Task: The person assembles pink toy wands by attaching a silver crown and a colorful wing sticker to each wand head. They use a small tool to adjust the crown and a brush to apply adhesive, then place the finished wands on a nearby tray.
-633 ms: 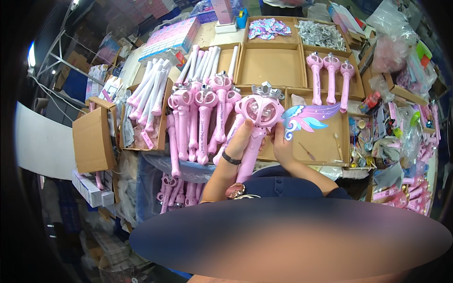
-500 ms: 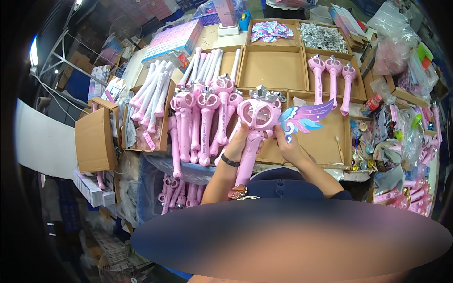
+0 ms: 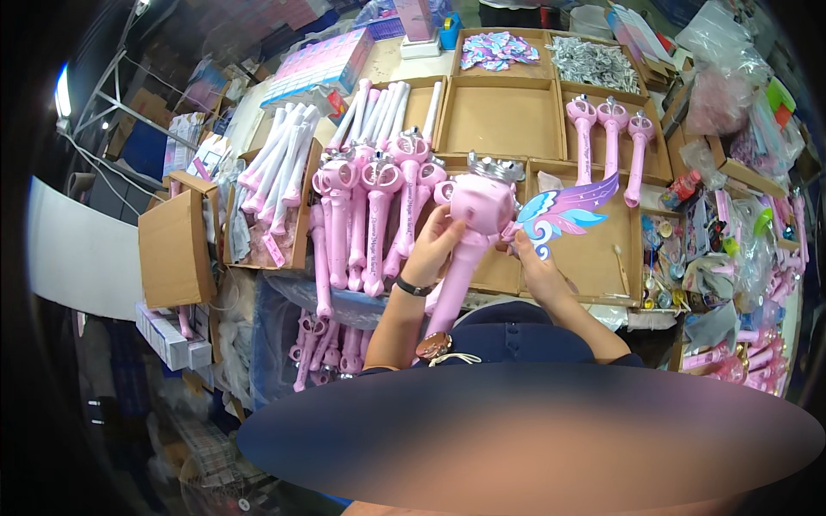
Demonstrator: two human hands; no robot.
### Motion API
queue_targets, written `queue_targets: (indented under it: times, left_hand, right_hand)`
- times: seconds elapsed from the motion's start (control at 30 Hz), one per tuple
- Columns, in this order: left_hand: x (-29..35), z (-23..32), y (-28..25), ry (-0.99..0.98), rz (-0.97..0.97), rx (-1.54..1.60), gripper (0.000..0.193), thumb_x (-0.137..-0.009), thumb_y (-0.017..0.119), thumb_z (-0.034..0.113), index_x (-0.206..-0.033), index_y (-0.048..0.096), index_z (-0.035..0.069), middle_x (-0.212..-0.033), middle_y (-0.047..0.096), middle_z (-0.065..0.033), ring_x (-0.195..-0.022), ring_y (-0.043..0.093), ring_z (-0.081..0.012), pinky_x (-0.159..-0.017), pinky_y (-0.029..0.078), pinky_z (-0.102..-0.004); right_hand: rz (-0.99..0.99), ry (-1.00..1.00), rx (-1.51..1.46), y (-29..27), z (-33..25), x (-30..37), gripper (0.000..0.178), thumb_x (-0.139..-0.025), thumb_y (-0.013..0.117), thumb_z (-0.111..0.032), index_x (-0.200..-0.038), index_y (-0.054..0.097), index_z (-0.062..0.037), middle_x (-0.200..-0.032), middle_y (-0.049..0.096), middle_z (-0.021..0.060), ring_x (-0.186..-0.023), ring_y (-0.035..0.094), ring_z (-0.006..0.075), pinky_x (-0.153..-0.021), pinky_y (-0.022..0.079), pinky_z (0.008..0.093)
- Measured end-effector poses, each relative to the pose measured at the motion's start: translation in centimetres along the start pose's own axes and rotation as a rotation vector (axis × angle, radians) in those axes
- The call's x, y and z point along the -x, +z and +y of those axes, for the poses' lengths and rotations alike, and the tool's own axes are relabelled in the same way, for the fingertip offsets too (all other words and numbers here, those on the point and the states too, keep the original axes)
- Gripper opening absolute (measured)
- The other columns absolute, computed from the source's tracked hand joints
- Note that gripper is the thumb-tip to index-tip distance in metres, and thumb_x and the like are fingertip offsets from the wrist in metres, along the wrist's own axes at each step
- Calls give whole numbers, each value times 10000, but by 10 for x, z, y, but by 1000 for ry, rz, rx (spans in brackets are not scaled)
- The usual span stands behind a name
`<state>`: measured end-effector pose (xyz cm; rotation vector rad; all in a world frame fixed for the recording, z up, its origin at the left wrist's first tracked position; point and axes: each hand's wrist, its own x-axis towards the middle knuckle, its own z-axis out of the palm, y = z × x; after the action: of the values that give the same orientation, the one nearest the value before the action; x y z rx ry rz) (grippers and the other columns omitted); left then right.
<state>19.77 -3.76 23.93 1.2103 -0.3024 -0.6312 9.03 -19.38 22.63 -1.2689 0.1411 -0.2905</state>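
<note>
A pink toy wand [image 3: 469, 267] with a silver crown on its round head is in my left hand [image 3: 437, 248], fingers wrapped round it just below the head. The wand tilts, its handle pointing down toward my chest. My right hand [image 3: 539, 268] pinches a purple and blue wing piece [image 3: 564, 215] by its inner end. That end is right beside the wand head; whether it is joined there I cannot tell. Left of my left hand, several crowned pink wands [image 3: 376, 219] lie in a pile.
Cardboard trays [image 3: 501, 120] cover the table, one holding loose wing pieces [image 3: 499, 52], another silver parts [image 3: 594, 64]. Three wands [image 3: 611, 129] lie at the right. White and pink sticks [image 3: 280, 168] fill a box at the left. A blue-lined bin [image 3: 280, 335] stands below the near edge.
The wand in my left hand has turned about its length, so its clear window no longer shows and a plain pink side does. The wing piece has shifted slightly right.
</note>
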Motion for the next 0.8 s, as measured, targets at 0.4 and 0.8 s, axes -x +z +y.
queue_targets:
  times: [0.4,0.8]
  left_hand:
    - [5,-4,6,-161,-138,73,597,-890,481,522,-1131,473,-24,-855,599,-132,-543,585,-176,-461,482,-266]
    - [3,1,28,-27,17,-223,633,-796,674,136,-1288,290,31,-1116,502,-99,-906,558,-133,-640,507,-243]
  right_hand:
    - [100,-167,289,8,-2,-4,256,-958,482,-240,-926,586,-8,-756,586,37,-714,541,116,-643,440,281]
    - [195,-112,182,19,29,-8,280,-978,433,-246,-961,543,12,-800,564,73,-744,520,144,-639,418,311]
